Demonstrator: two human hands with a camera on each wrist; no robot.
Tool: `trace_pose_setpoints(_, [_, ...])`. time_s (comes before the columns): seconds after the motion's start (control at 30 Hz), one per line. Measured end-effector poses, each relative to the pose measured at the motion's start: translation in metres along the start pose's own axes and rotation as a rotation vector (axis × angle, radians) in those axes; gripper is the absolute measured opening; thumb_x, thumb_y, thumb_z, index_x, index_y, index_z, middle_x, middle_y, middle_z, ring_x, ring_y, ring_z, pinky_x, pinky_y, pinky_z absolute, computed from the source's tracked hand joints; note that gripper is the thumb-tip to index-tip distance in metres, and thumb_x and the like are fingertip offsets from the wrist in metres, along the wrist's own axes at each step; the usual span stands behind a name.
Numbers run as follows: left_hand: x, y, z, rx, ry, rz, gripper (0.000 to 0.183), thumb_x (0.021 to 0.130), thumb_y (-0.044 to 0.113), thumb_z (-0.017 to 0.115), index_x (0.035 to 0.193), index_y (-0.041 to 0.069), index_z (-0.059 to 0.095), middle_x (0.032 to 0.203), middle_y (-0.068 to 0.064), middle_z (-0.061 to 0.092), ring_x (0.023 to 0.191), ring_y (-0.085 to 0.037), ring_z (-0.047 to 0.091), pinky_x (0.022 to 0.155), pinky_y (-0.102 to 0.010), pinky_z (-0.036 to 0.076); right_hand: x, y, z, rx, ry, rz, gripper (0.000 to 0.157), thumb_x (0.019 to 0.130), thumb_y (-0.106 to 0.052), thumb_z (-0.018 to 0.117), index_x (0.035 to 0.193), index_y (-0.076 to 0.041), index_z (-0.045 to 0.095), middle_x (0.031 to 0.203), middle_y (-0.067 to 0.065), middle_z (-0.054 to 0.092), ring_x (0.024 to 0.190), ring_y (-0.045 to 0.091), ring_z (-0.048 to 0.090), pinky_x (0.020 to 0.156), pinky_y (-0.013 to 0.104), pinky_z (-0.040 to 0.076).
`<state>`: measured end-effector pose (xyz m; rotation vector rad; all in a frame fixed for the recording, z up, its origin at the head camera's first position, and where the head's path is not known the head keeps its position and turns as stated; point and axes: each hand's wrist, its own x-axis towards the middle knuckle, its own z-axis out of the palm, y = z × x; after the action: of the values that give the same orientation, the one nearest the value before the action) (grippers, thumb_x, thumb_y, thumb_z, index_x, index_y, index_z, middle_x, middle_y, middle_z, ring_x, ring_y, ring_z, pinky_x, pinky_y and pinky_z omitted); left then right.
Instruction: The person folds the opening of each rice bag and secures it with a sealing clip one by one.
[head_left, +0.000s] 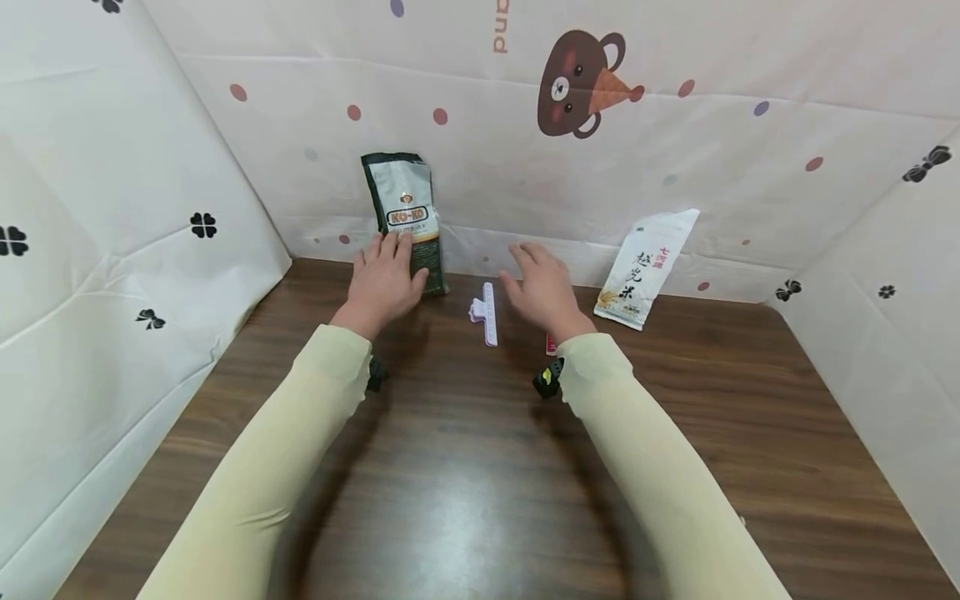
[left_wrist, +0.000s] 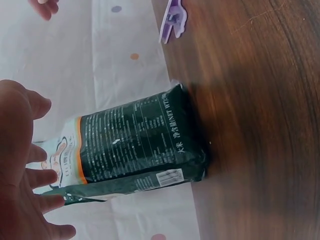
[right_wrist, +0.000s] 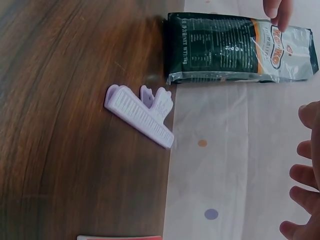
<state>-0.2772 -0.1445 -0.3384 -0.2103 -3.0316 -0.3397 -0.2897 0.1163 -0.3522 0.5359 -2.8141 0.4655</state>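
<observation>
A dark green and silver KO-KO rice bag [head_left: 408, 192] stands against the back wall, leaning slightly. In front of its lower left part is my left hand [head_left: 384, 279], fingers spread and loosely extended; whether they touch the bag I cannot tell. The left wrist view shows the bag's printed panel [left_wrist: 130, 140] beside those fingers. A pale purple sealing clip [head_left: 489, 315] lies on the table between my hands, its ridged bar and handle plain in the right wrist view. Just right of the clip hovers my right hand [head_left: 546, 292], fingers extended, holding nothing.
A white packet with dark lettering [head_left: 645, 271] leans on the back wall at the right. Partly hidden by my right wrist is a small red and white item [head_left: 551, 344]. Printed white sheets [head_left: 480, 142] enclose the brown wooden table [head_left: 465, 450] at the back and sides.
</observation>
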Motion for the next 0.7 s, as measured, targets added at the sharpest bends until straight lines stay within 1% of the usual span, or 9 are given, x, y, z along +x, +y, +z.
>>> trace_pose_setpoints(0.2, [0.0,-0.003,-0.004,-0.01,0.037,-0.005,0.072,0.1,0.045,0.039,0.156,0.009,0.011,0.16,-0.02,0.012,0.147,-0.04,0.01,0.115,-0.063,0.016,0.007,-0.006,0.003,0.009,-0.029,-0.005,0.057,0.101,-0.041,0.043,0.149,-0.011,0.036,0.153,0.014,0.037,0.143,0.03,0.031,0.116,0.051,0.026])
trace_pose_setpoints(0.37, [0.001,-0.004,-0.007,-0.021,0.056,-0.024,0.073,0.1,0.045,0.04,0.156,0.01,0.008,0.161,-0.02,0.01,0.147,-0.041,0.011,0.115,-0.063,0.016,0.014,-0.01,0.007,0.011,-0.02,-0.025,0.057,0.101,-0.041,0.043,0.148,-0.011,0.038,0.152,0.014,0.039,0.142,0.029,0.034,0.115,0.05,0.028])
trace_pose_setpoints(0.53, [0.002,-0.007,-0.007,-0.03,0.099,-0.054,0.074,0.1,0.044,0.04,0.156,0.011,0.005,0.159,-0.021,0.013,0.146,-0.041,0.015,0.116,-0.061,0.017,0.019,-0.015,0.011,0.017,-0.018,-0.037,0.056,0.101,-0.04,0.042,0.148,-0.01,0.039,0.151,0.014,0.04,0.142,0.029,0.034,0.114,0.051,0.028])
trace_pose_setpoints(0.7, [0.003,-0.012,-0.004,-0.032,0.138,-0.068,0.075,0.1,0.044,0.041,0.156,0.01,0.004,0.158,-0.022,0.017,0.144,-0.04,0.019,0.115,-0.06,0.019,0.023,-0.019,0.014,0.023,-0.042,-0.024,0.056,0.102,-0.042,0.04,0.149,-0.011,0.037,0.152,0.014,0.038,0.143,0.029,0.033,0.115,0.056,0.026])
